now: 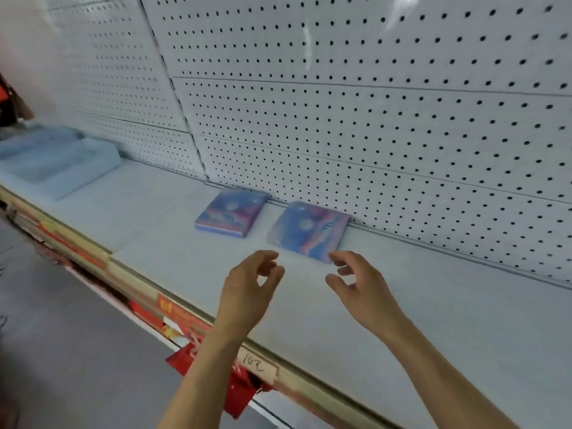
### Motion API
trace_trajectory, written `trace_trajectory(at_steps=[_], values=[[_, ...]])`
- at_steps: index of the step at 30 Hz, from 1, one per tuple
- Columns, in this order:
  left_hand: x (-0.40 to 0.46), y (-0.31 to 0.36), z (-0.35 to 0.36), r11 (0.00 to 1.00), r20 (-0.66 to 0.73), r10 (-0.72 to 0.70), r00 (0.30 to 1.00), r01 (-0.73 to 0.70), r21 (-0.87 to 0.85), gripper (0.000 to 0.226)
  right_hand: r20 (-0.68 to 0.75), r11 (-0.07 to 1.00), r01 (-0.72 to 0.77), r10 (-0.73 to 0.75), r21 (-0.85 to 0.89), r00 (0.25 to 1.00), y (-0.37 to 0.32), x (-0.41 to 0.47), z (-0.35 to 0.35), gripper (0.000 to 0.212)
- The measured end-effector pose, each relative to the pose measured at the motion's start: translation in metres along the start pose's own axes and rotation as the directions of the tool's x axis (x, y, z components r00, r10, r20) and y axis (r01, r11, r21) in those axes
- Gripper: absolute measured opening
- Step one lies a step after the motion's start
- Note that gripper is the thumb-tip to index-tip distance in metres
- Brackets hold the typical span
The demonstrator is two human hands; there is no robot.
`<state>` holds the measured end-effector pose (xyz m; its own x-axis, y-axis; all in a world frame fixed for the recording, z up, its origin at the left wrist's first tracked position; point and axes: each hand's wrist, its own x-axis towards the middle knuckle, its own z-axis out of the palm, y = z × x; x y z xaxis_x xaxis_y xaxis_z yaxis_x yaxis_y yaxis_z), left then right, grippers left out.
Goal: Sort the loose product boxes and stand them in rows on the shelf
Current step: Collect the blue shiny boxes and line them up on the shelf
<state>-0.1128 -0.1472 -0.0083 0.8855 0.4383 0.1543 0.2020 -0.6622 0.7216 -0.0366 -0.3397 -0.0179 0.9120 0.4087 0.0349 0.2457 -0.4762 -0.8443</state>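
Observation:
Two flat square boxes with blue, purple and pink swirled print lie on the white shelf (pixel 161 230), both near the pegboard back wall. The left box (pixel 230 212) lies flat. The right box (pixel 308 231) lies flat too, turned at an angle. My left hand (pixel 252 286) hovers over the shelf in front of the right box, fingers loosely curled and holding nothing. My right hand (pixel 359 283) hovers beside it, its fingertips just at the right box's near corner, with nothing in its grasp.
A white pegboard wall (pixel 371 103) backs the shelf. Pale blue flat packages (pixel 52 159) lie at the far left of the shelf. The shelf's front edge carries a price rail with a handwritten label (pixel 255 365). Red packaging (pixel 235 394) shows on the level below.

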Motion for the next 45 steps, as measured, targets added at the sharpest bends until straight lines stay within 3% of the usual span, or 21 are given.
trace_trajectory(at_steps=[4,10,12,16,25,27,29,32,35,37,40,45], values=[[0.074,-0.051,-0.025,1.000,0.042,-0.022,0.999,0.022,-0.005,0.027,-0.121,0.973,-0.188,0.204,0.133,0.971,-0.013,0.057,0.039,0.034],[0.172,-0.114,-0.030,0.973,0.051,-0.109,0.993,0.096,0.211,0.059,-0.223,0.883,-0.469,0.459,0.008,0.860,-0.006,0.112,0.069,0.059],[0.198,-0.131,-0.030,0.939,0.040,-0.173,0.984,0.153,0.307,0.073,-0.228,0.859,-0.507,0.480,-0.072,0.847,-0.003,0.122,0.072,0.066],[0.228,-0.155,-0.032,0.917,0.103,-0.308,0.946,0.267,0.298,0.095,-0.247,0.807,-0.570,0.528,-0.152,0.813,0.003,0.129,0.078,0.069],[0.249,-0.156,-0.018,0.940,0.257,-0.223,0.940,0.138,0.311,0.112,-0.268,0.824,-0.533,0.478,-0.193,0.837,-0.008,0.138,0.101,0.064],[0.251,-0.152,-0.016,0.943,0.272,-0.214,0.938,0.125,0.310,0.111,-0.300,0.826,-0.558,0.514,-0.077,0.803,-0.006,0.142,0.101,0.064],[0.257,-0.150,-0.019,0.947,0.280,-0.251,0.926,0.175,0.271,0.113,-0.313,0.798,-0.566,0.602,0.207,0.735,-0.006,0.144,0.094,0.068],[0.268,-0.154,-0.025,0.922,0.297,-0.382,0.875,0.385,0.051,0.110,-0.282,0.687,-0.505,0.698,0.522,0.658,-0.004,0.142,0.080,0.062],[0.264,-0.149,-0.033,0.873,0.400,-0.396,0.827,0.474,-0.116,0.064,-0.269,0.666,-0.457,0.696,0.590,0.666,0.002,0.130,0.070,0.017],[0.250,-0.139,-0.034,0.853,0.477,-0.361,0.802,0.490,-0.178,0.037,-0.228,0.629,-0.430,0.698,0.648,0.678,0.001,0.121,0.068,0.012],[0.227,-0.130,-0.027,0.834,0.512,-0.296,0.806,0.480,-0.274,0.033,-0.196,0.538,-0.348,0.714,0.768,0.672,-0.003,0.109,0.063,0.025],[0.178,-0.102,-0.012,0.809,0.465,-0.235,0.853,0.437,-0.393,0.047,-0.314,0.598,-0.226,0.661,0.769,0.681,-0.006,0.067,0.036,0.016]])
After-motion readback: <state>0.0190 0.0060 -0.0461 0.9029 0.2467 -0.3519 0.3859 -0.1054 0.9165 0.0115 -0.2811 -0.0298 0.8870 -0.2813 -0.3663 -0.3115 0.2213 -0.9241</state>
